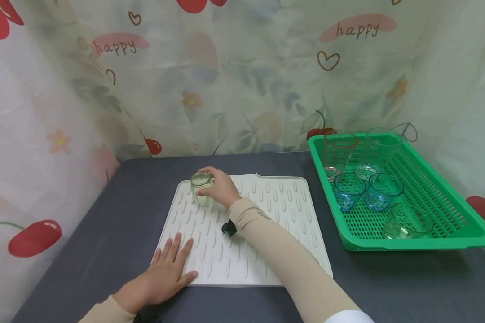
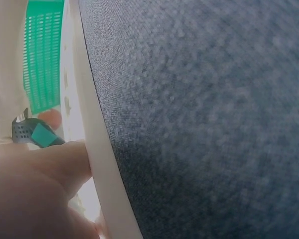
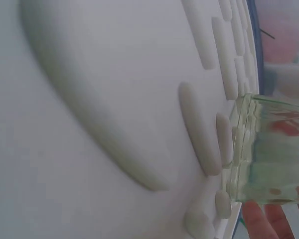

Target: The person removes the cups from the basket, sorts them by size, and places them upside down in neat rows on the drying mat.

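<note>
My right hand (image 1: 221,187) grips a pale green drinking glass (image 1: 200,196) at the far left corner of a white ridged drying mat (image 1: 214,258). Thumb and fingers lie round the glass's sides. In the right wrist view the glass (image 3: 276,154) has one end right at the mat's ridges, with fingertips (image 3: 259,224) along its lower side. On the near left corner of the mat my left hand (image 1: 161,276) rests palm down, fingers spread. The left wrist view shows this hand (image 2: 35,184) at the mat's raised edge (image 2: 102,174).
A green slatted basket (image 1: 428,245) stands at the right. In it are a red-rimmed tall glass (image 1: 339,154), a tall glass with a handle (image 1: 381,150), two blue tumblers (image 1: 349,193) and a pale green glass (image 1: 408,223). A printed curtain (image 1: 242,89) hangs behind the dark table (image 1: 117,224).
</note>
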{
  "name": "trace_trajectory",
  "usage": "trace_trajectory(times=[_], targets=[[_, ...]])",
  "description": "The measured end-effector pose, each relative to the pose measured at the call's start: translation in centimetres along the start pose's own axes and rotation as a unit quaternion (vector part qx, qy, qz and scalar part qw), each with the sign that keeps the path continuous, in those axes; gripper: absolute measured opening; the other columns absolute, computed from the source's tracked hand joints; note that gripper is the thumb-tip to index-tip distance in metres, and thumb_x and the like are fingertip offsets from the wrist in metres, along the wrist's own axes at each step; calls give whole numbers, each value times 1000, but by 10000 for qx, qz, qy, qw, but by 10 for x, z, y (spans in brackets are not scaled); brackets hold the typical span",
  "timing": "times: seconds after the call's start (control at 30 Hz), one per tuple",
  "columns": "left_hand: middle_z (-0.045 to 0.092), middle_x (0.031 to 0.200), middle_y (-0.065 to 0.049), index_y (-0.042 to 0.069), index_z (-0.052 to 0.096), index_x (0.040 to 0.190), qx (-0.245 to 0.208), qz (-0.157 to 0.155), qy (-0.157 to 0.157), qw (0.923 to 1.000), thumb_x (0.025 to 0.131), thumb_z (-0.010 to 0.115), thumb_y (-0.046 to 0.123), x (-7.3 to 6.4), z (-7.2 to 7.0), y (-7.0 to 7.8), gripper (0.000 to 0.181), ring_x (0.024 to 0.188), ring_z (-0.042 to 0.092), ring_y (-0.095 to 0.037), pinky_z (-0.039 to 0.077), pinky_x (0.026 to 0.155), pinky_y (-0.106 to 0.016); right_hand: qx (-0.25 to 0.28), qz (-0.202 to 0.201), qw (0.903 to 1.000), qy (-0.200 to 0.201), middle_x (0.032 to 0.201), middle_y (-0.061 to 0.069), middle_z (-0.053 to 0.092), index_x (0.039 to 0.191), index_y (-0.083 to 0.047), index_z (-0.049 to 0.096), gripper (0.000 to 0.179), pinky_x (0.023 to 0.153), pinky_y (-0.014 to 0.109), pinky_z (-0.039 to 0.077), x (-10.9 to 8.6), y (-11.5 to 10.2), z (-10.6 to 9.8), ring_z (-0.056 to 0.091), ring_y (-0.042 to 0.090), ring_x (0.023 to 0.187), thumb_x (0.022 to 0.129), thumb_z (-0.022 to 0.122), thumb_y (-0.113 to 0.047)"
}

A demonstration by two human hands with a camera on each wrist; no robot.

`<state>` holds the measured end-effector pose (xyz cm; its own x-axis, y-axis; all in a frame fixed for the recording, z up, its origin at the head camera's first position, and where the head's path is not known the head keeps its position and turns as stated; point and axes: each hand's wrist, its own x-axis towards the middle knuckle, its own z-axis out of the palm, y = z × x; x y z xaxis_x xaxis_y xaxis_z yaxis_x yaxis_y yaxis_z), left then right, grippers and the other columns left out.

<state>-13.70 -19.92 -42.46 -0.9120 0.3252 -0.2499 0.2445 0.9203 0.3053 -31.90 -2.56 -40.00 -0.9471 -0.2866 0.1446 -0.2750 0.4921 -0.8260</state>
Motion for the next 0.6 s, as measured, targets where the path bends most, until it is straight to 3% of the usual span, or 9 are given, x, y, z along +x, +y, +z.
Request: trace_trajectory(times=[0.17,0.33,0.6], targets=[[1,160,-26,7,19,155,104,-40,-6,9999,94,49,58,3,4,-4,86,146,2,-48,6,111,-67,-23,-28,10000,-16,138,2,55,135,-27,55,62,98,42,46,-1,-1,0,54,25,122,79,82,-26],[3,160,-26,8,21,154,118,14,179,9998,92,47,63,6,12,-10,87,146,4,-47,8,111,-66,87,-47,9999,-56,140,2,53,135,-27,55,63,99,43,45,-2,-3,-2,53,25,124,78,82,-26],[4,160,-26,8,21,154,146,-4,198,9997,93,49,60,6,12,-10,85,146,4,-47,8,111,-66,144,-22,9998,-125,141,-3,53,137,-30,52,66,102,41,44,-4,-2,-6,51,22,127,78,82,-31]])
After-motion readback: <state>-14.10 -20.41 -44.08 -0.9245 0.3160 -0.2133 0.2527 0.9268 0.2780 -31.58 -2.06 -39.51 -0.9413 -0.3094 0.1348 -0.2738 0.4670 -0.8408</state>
